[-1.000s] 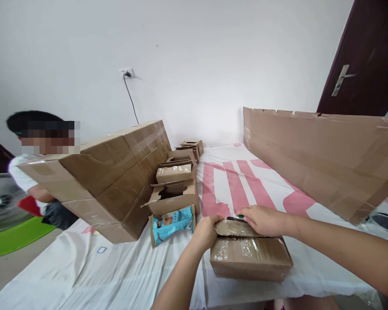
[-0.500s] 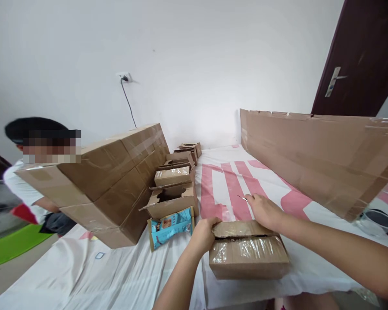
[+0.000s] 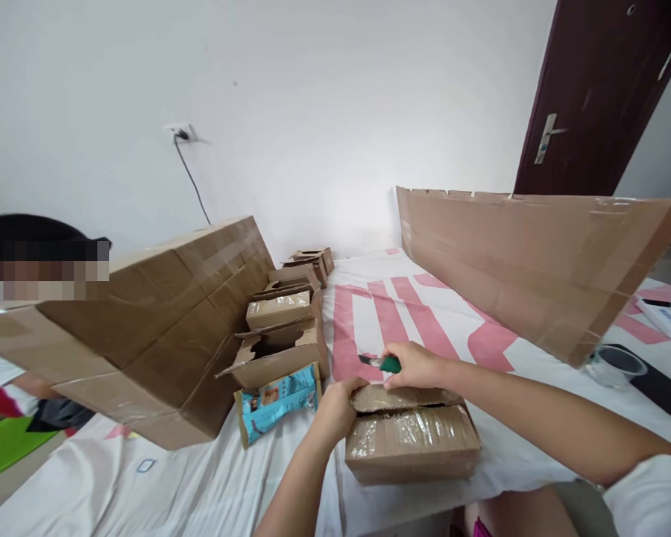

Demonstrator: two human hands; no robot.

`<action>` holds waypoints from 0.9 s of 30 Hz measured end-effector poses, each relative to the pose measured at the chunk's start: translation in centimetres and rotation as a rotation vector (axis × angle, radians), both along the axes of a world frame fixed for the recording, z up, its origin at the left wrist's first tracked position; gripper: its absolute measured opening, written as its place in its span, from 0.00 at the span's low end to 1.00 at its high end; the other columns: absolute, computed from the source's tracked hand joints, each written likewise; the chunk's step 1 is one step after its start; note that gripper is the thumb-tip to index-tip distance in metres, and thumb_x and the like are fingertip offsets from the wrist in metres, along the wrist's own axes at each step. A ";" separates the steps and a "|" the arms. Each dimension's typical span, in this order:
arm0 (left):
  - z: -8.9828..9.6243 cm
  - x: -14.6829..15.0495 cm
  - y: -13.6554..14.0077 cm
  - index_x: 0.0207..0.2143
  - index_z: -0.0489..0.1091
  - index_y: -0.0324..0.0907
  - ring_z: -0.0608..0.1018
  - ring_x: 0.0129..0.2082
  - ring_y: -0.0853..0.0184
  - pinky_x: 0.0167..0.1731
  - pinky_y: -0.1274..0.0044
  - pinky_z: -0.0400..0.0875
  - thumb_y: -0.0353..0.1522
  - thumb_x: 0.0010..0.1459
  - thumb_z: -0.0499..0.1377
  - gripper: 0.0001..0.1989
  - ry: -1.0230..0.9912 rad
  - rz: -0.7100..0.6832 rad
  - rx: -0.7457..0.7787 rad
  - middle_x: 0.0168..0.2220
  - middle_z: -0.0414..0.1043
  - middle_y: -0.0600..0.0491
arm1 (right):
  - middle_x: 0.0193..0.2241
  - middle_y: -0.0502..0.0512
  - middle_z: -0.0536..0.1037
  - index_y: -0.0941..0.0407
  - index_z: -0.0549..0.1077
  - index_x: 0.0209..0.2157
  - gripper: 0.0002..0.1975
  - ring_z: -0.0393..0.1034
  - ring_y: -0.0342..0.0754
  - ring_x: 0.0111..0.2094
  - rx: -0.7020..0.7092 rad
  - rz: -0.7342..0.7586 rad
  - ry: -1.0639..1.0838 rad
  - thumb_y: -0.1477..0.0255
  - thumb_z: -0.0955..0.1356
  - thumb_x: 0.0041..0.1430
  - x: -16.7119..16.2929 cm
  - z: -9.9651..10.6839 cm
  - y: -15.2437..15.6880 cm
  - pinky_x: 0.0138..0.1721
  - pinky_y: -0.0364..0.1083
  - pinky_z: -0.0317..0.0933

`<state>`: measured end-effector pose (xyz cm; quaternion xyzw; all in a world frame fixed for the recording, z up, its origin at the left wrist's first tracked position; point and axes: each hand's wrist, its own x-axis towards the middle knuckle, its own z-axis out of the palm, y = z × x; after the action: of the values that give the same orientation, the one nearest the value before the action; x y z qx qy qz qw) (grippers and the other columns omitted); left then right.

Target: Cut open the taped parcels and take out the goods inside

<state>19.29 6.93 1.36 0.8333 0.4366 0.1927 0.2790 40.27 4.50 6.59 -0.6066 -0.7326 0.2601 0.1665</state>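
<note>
A small cardboard box point(image 3: 417, 464) with shiny clear tape on top sits at the cloth-covered table's near edge. My left hand point(image 3: 334, 410) grips its far left corner, fingers hidden behind the raised flap point(image 3: 391, 397). Closed around a green-handled utility knife point(image 3: 390, 365), my right hand point(image 3: 419, 364) is above the box's far side, with the blade pointing left. Part of the right hand touches or nearly touches the flap. Just left of my left hand lies a blue snack packet point(image 3: 279, 403), leaning against an open cardboard box point(image 3: 307, 358).
More small boxes point(image 3: 282, 309) line up toward the wall beside a large stack of cartons point(image 3: 184, 321). An upright cardboard panel point(image 3: 514, 261) stands at right, with a tape roll point(image 3: 620, 365) and a dark phone-like slab point(image 3: 665, 391) near it. A person in a dark cap point(image 3: 33, 235) is at left.
My right hand has moved left along the flap and turned, so the knife's green handle now shows. The left hand keeps its hold on the box. The whole view has swung right.
</note>
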 end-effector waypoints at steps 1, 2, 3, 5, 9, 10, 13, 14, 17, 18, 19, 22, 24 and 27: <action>0.0 0.0 -0.1 0.44 0.77 0.41 0.80 0.37 0.62 0.35 0.77 0.68 0.22 0.48 0.53 0.22 0.001 -0.001 -0.001 0.38 0.81 0.48 | 0.41 0.53 0.77 0.55 0.71 0.43 0.22 0.70 0.51 0.41 -0.007 0.011 -0.008 0.68 0.75 0.44 -0.7 0.0 0.6 0.36 0.43 0.59; 0.0 -0.1 -0.1 0.44 0.77 0.41 0.80 0.37 0.62 0.35 0.77 0.68 0.23 0.48 0.53 0.22 0.001 -0.003 -0.002 0.38 0.81 0.48 | 0.41 0.55 0.77 0.55 0.71 0.44 0.22 0.70 0.52 0.41 -0.020 0.017 -0.014 0.69 0.74 0.45 -1.3 0.1 1.2 0.36 0.43 0.59; 0.0 -0.1 -0.1 0.44 0.77 0.40 0.80 0.37 0.62 0.35 0.77 0.68 0.23 0.48 0.53 0.21 -0.001 -0.004 -0.003 0.38 0.81 0.48 | 0.41 0.56 0.77 0.56 0.71 0.44 0.21 0.70 0.52 0.41 -0.047 0.026 -0.018 0.70 0.73 0.46 -1.6 0.1 1.7 0.36 0.44 0.59; 0.0 -0.1 -0.2 0.44 0.77 0.40 0.80 0.37 0.62 0.36 0.77 0.68 0.23 0.48 0.53 0.21 -0.003 -0.003 -0.005 0.38 0.81 0.48 | 0.36 0.57 0.78 0.58 0.73 0.39 0.15 0.72 0.52 0.36 -0.145 0.066 -0.024 0.70 0.72 0.48 -1.7 0.1 2.8 0.33 0.44 0.60; -0.1 -0.1 -0.2 0.44 0.77 0.40 0.80 0.37 0.62 0.35 0.76 0.68 0.24 0.49 0.53 0.21 -0.004 0.002 -0.005 0.38 0.81 0.47 | 0.21 0.50 0.75 0.58 0.75 0.28 0.06 0.69 0.46 0.24 -0.371 0.179 0.032 0.70 0.70 0.50 -0.8 0.1 4.2 0.27 0.43 0.62; -0.1 0.0 -0.2 0.44 0.77 0.40 0.80 0.37 0.61 0.35 0.76 0.68 0.24 0.49 0.53 0.21 -0.005 0.002 -0.005 0.38 0.81 0.47 | 0.20 0.49 0.74 0.58 0.75 0.28 0.05 0.68 0.45 0.23 -0.391 0.192 0.056 0.70 0.70 0.50 -0.7 0.1 4.4 0.27 0.43 0.62; -0.1 0.0 -0.1 0.43 0.77 0.40 0.80 0.36 0.61 0.34 0.76 0.68 0.23 0.48 0.53 0.21 -0.002 0.002 -0.006 0.37 0.81 0.47 | 0.19 0.45 0.71 0.58 0.75 0.30 0.05 0.66 0.41 0.23 -0.356 0.176 0.123 0.73 0.70 0.49 -0.5 -0.1 4.6 0.27 0.40 0.61; -0.1 0.1 -0.1 0.43 0.77 0.40 0.80 0.36 0.61 0.34 0.76 0.68 0.23 0.48 0.53 0.21 -0.001 0.003 -0.007 0.37 0.81 0.47 | 0.19 0.44 0.71 0.57 0.75 0.31 0.05 0.65 0.41 0.23 -0.322 0.153 0.139 0.75 0.69 0.48 -0.4 -0.2 4.6 0.27 0.39 0.60; 0.1 0.1 -0.1 0.43 0.77 0.40 0.80 0.36 0.62 0.34 0.77 0.68 0.23 0.47 0.53 0.22 0.001 0.004 -0.012 0.36 0.81 0.48 | 0.21 0.44 0.70 0.58 0.73 0.32 0.07 0.64 0.40 0.23 -0.194 0.063 0.158 0.78 0.68 0.47 0.0 -0.8 4.4 0.27 0.39 0.58; 0.2 0.1 -0.1 0.43 0.77 0.40 0.80 0.36 0.62 0.34 0.77 0.68 0.23 0.47 0.53 0.22 0.000 0.004 -0.014 0.36 0.81 0.48 | 0.22 0.45 0.71 0.58 0.73 0.31 0.07 0.65 0.41 0.24 -0.146 0.033 0.158 0.79 0.68 0.46 0.4 -1.0 4.3 0.27 0.39 0.59; 0.2 0.1 -0.1 0.43 0.77 0.40 0.80 0.36 0.63 0.34 0.77 0.67 0.23 0.47 0.52 0.22 0.000 0.004 -0.015 0.35 0.81 0.49 | 0.23 0.46 0.72 0.58 0.72 0.31 0.07 0.66 0.42 0.25 -0.095 0.003 0.156 0.79 0.68 0.46 0.9 -1.2 4.1 0.28 0.40 0.59; 0.3 0.1 -0.1 0.42 0.77 0.40 0.80 0.35 0.64 0.33 0.78 0.67 0.22 0.45 0.52 0.23 -0.003 0.000 -0.026 0.35 0.81 0.49 | 0.31 0.51 0.75 0.57 0.70 0.33 0.06 0.68 0.45 0.32 0.086 -0.132 0.137 0.78 0.67 0.50 3.9 -1.6 3.3 0.34 0.42 0.61; 0.2 0.0 0.0 0.42 0.77 0.40 0.79 0.35 0.64 0.34 0.78 0.67 0.22 0.45 0.51 0.23 -0.010 -0.008 -0.037 0.35 0.81 0.49 | 0.36 0.54 0.75 0.57 0.68 0.37 0.06 0.69 0.47 0.37 0.202 -0.249 0.115 0.76 0.64 0.55 7.3 -1.8 2.1 0.40 0.44 0.61; 0.0 -0.2 0.2 0.42 0.77 0.40 0.80 0.35 0.63 0.35 0.77 0.67 0.22 0.45 0.51 0.23 -0.013 -0.015 -0.052 0.35 0.81 0.49 | 0.40 0.56 0.74 0.56 0.65 0.41 0.08 0.69 0.48 0.41 0.299 -0.382 0.056 0.71 0.62 0.59 13.4 -2.2 -1.6 0.46 0.47 0.60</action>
<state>19.12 7.14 1.33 0.8278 0.4334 0.1844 0.3049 53.63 2.89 4.39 -0.6953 -0.6301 0.1290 0.3208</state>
